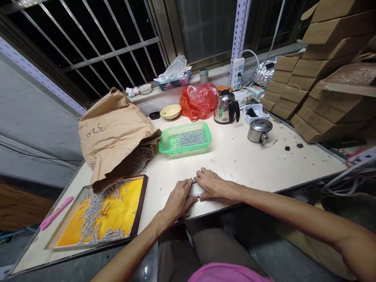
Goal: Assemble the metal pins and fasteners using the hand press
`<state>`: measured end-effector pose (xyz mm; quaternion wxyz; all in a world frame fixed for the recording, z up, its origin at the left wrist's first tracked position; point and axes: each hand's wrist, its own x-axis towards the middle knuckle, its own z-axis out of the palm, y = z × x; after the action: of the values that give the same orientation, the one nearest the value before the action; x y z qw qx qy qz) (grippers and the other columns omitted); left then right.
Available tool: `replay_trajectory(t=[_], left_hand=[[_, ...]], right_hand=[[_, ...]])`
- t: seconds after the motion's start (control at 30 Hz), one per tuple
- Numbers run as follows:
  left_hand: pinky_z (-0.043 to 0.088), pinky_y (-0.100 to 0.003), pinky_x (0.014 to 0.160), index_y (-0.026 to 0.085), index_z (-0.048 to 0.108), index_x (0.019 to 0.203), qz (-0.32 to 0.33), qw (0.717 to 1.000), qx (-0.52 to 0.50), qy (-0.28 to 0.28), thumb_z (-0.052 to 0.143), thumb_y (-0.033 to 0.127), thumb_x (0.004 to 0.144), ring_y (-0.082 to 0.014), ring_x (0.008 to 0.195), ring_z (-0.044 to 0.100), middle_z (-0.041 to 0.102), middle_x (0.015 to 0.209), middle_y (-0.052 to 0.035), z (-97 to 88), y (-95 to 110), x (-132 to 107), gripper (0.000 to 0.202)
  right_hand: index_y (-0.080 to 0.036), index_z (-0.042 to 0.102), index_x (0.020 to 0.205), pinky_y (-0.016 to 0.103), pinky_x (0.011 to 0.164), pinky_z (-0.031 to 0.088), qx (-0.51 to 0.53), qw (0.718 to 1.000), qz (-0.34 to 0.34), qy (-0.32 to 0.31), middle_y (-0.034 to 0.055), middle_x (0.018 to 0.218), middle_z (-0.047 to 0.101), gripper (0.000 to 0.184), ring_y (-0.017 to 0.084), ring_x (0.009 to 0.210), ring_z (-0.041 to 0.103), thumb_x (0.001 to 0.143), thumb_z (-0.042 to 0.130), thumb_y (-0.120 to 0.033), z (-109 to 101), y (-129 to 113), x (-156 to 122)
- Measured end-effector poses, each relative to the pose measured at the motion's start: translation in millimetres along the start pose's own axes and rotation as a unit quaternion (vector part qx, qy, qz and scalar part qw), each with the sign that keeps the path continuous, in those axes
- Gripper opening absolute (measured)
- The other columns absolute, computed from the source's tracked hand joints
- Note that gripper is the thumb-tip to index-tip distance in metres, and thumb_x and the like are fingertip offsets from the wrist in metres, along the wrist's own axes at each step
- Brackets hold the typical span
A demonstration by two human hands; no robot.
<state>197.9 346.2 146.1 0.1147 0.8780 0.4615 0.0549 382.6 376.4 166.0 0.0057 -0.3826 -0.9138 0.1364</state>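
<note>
Both my hands rest at the near edge of the pale table (249, 164), side by side. My left hand (179, 197) lies palm down with its fingers curled over a small flat grey object (196, 190). From the other side, my right hand (211, 184) presses its fingers on the same object. Most of that object is hidden under the hands, so I cannot name it. Behind them stands a green plastic basket (185, 138) with several small metal pins in it. To the left lies a yellow-lined tray (102, 213) strewn with the same pins.
A torn brown paper bag (113, 131) spills pins onto the tray. At the back stand a steel kettle (226, 106), a lidded metal mug (259, 131), a red plastic bag (198, 100) and a yellow bowl (170, 111). Cardboard boxes (317, 74) are stacked at the right.
</note>
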Motion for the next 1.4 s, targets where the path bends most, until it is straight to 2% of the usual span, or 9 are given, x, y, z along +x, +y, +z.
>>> replay_trajectory(t=[0.13, 0.4, 0.63, 0.8, 0.9, 0.97, 1.2, 1.3, 1.4], left_hand=[[0.046, -0.039, 0.089, 0.017, 0.039, 0.129, 0.02, 0.999, 0.0, -0.026, 0.061, 0.02, 0.085, -0.0243, 0.103, 0.047, 0.05, 0.113, -0.009, -1.4, -2.3, 6.0, 0.049], [0.045, -0.029, 0.076, 0.015, 0.058, 0.091, -0.026, 0.999, -0.009, -0.04, 0.054, 0.018, 0.09, -0.0205, 0.087, 0.048, 0.053, 0.088, -0.0048, -5.7, 11.7, 10.3, 0.005], [0.044, -0.028, 0.075, 0.016, 0.061, 0.088, -0.013, 0.999, -0.013, -0.037, 0.057, 0.016, 0.089, -0.0199, 0.085, 0.049, 0.054, 0.083, -0.0033, -5.4, 3.6, 15.2, 0.004], [0.046, -0.038, 0.089, 0.013, 0.054, 0.112, -0.033, 0.999, -0.01, 0.042, 0.059, 0.015, 0.087, -0.0245, 0.104, 0.047, 0.052, 0.112, -0.0097, 5.0, 5.9, 1.6, 0.026], [0.041, -0.045, 0.099, 0.014, 0.048, 0.121, -0.013, 0.995, -0.008, 0.094, 0.048, 0.01, 0.09, -0.0267, 0.119, 0.039, 0.044, 0.128, -0.0128, 22.0, 19.3, -13.0, 0.031], [0.04, -0.047, 0.101, 0.015, 0.046, 0.124, 0.007, 0.994, -0.02, 0.11, 0.042, 0.009, 0.092, -0.0269, 0.125, 0.035, 0.041, 0.132, -0.0129, 33.1, 32.8, -20.5, 0.033], [0.037, -0.05, 0.103, 0.016, 0.05, 0.117, -0.026, 0.987, -0.099, 0.126, 0.039, 0.012, 0.094, -0.0237, 0.108, 0.049, 0.054, 0.114, -0.01, 43.1, 64.5, -24.1, 0.026], [0.035, -0.051, 0.104, 0.015, 0.05, 0.118, -0.024, 0.984, -0.115, 0.133, 0.04, 0.012, 0.093, -0.0245, 0.11, 0.048, 0.053, 0.116, -0.0102, 42.8, 65.3, -23.5, 0.027], [0.036, -0.05, 0.103, 0.015, 0.049, 0.121, -0.02, 0.98, -0.139, 0.14, 0.041, 0.011, 0.092, -0.0259, 0.115, 0.044, 0.051, 0.12, -0.0112, 42.8, 69.7, -31.0, 0.03]], right_hand=[[-0.008, 0.061, 0.097, 0.031, 0.076, 0.043, 0.003, 1.0, 0.002, 0.019, 0.0109, 0.096, 0.053, 0.042, 0.026, 0.094, 0.047, 0.074, 0.084, -0.034, 3.7, -0.4, 0.8], [-0.011, 0.063, 0.089, 0.029, 0.07, 0.043, 0.006, 1.0, 0.002, 0.019, 0.0084, 0.088, 0.058, 0.021, 0.024, 0.086, 0.053, 0.087, 0.073, -0.029, 25.1, 4.3, 7.1], [-0.012, 0.063, 0.089, 0.029, 0.069, 0.043, 0.003, 1.0, 0.011, 0.014, 0.0085, 0.088, 0.058, 0.02, 0.024, 0.085, 0.054, 0.093, 0.065, -0.032, 27.4, 3.5, 8.9], [-0.012, 0.061, 0.097, 0.03, 0.074, 0.043, -0.001, 0.998, -0.015, 0.053, 0.0093, 0.096, 0.054, 0.035, 0.026, 0.094, 0.047, 0.082, 0.077, -0.039, 12.8, 14.7, 3.2], [-0.013, 0.061, 0.099, 0.029, 0.079, 0.04, 0.019, 0.996, -0.052, 0.065, 0.0072, 0.094, 0.054, 0.023, 0.022, 0.091, 0.047, 0.091, 0.068, -0.033, 9.9, 24.4, 1.3], [-0.013, 0.062, 0.098, 0.028, 0.08, 0.038, 0.009, 0.997, -0.028, 0.077, 0.0065, 0.093, 0.055, 0.009, 0.021, 0.091, 0.047, 0.093, 0.064, -0.021, 12.5, 27.9, 3.8], [-0.016, 0.064, 0.087, 0.029, 0.077, 0.033, -0.038, 0.996, 0.015, 0.084, 0.0046, 0.09, 0.057, 0.004, 0.022, 0.091, 0.047, 0.092, 0.064, -0.015, 14.2, 40.1, 35.1], [-0.015, 0.064, 0.087, 0.031, 0.076, 0.031, -0.065, 0.995, 0.018, 0.073, 0.0068, 0.09, 0.057, 0.007, 0.023, 0.092, 0.046, 0.092, 0.06, -0.012, 6.8, 29.5, 43.1], [-0.018, 0.065, 0.088, 0.031, 0.073, 0.031, -0.056, 0.993, -0.092, 0.055, 0.0055, 0.091, 0.056, 0.007, 0.022, 0.09, 0.045, 0.092, 0.06, -0.015, 4.0, -4.4, 43.9]])
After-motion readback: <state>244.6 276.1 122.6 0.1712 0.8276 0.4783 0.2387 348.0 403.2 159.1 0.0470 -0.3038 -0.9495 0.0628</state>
